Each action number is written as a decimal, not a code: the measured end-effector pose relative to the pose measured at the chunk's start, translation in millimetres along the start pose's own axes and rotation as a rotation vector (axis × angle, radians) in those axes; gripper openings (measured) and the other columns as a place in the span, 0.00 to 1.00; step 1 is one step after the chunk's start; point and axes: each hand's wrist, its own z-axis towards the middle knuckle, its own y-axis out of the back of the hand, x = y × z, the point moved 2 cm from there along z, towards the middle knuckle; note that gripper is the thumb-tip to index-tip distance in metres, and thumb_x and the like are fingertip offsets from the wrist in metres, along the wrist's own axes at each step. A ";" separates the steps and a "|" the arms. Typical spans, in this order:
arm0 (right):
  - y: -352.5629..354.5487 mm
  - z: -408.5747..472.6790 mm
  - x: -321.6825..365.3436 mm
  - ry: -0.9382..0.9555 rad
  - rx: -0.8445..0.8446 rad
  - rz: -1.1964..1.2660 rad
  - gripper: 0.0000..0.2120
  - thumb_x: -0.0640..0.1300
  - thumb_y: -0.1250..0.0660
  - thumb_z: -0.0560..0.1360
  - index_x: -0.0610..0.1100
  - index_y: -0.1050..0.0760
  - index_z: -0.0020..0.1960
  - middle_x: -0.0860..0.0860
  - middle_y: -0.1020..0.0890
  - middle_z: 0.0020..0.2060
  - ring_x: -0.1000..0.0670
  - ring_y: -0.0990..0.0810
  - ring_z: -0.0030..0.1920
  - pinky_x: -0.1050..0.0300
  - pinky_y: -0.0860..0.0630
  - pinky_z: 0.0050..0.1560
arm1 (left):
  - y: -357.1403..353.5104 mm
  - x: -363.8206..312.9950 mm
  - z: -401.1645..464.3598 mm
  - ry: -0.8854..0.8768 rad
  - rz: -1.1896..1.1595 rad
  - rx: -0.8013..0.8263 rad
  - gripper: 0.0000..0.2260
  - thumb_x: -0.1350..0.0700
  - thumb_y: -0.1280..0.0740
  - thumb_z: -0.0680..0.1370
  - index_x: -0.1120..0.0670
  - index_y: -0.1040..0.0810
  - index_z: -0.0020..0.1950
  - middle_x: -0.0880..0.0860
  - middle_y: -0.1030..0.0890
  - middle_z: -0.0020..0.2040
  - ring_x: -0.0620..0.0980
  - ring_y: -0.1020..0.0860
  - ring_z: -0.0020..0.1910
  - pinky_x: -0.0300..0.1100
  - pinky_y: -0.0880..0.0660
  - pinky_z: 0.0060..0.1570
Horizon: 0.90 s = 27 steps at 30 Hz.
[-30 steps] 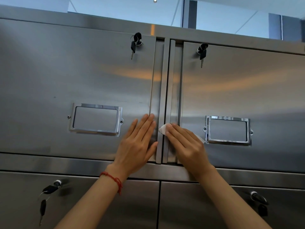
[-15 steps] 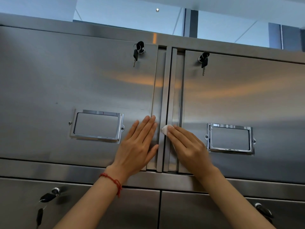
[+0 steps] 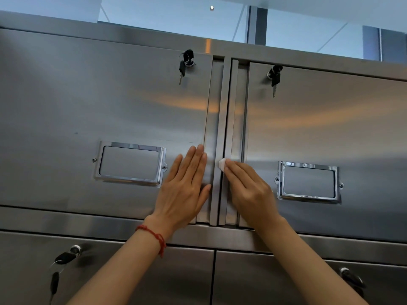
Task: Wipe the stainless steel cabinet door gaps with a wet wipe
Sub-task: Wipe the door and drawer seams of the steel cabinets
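Wet wipe [image 3: 222,164]: white, pressed against the vertical gap [image 3: 221,128] between the two upper cabinet doors, under the right hand's [image 3: 250,192] extended fingertips. Left hand [image 3: 184,192] lies flat, fingers straight, on the left door [image 3: 88,106] (red cord at wrist). Keys [image 3: 182,70] hang from the locks.

Right hand [image 3: 250,190] presses wet wipe [image 3: 222,164] into door gap [image 3: 225,128]; left hand [image 3: 184,190] flat.
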 end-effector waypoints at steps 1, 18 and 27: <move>-0.5 2.6 -0.1 -0.016 -0.003 -0.002 0.12 0.29 0.33 0.73 0.29 0.22 0.56 0.37 0.18 0.52 0.41 0.19 0.53 0.51 0.22 0.56 | -0.1 -0.2 0.5 0.003 -0.002 -0.001 0.27 0.47 0.51 0.80 0.64 0.41 0.73 0.63 0.41 0.73 0.60 0.41 0.73 0.52 0.46 0.71; -4.6 4.0 -1.3 -0.004 0.015 -0.053 0.13 0.32 0.37 0.75 0.30 0.22 0.57 0.36 0.19 0.54 0.39 0.20 0.56 0.50 0.24 0.60 | 0.4 5.5 18.8 0.049 -0.012 -0.014 0.26 0.48 0.50 0.80 0.64 0.43 0.73 0.62 0.42 0.74 0.59 0.43 0.73 0.52 0.47 0.71; 4.6 8.7 -17.0 0.173 0.112 -0.061 0.19 0.29 0.26 0.66 0.30 0.22 0.56 0.36 0.20 0.56 0.39 0.21 0.58 0.46 0.22 0.56 | -2.0 6.0 17.0 0.060 -0.008 0.007 0.27 0.48 0.51 0.80 0.63 0.43 0.74 0.61 0.43 0.75 0.58 0.44 0.74 0.53 0.45 0.71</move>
